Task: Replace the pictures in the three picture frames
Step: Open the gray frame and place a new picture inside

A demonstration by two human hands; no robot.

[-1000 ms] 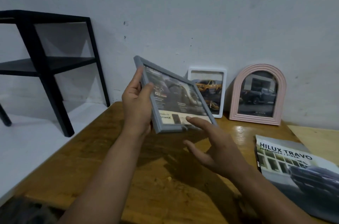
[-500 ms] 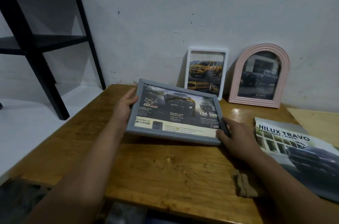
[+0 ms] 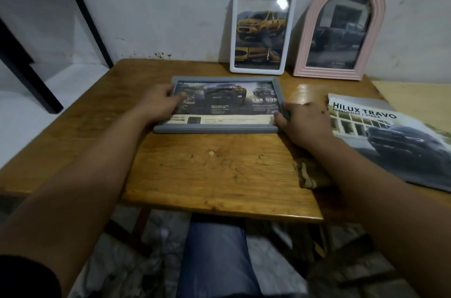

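Observation:
A grey picture frame with a dark truck advert lies face up, flat on the wooden table. My left hand grips its left edge with the thumb over the glass. My right hand holds its right lower corner. Behind it a white frame with a yellow truck picture leans on the wall. A pink arched frame with a dark car picture leans beside it on the right.
A Hilux Travo brochure lies on the table at the right. A small camouflage-patterned cloth lies under my right forearm. A black metal shelf stand stands at the left on a white surface. My knee shows below the table's front edge.
The grey frame was held up tilted in my left hand, then turned level with both hands and lowered flat onto the table. My view has dropped toward the table.

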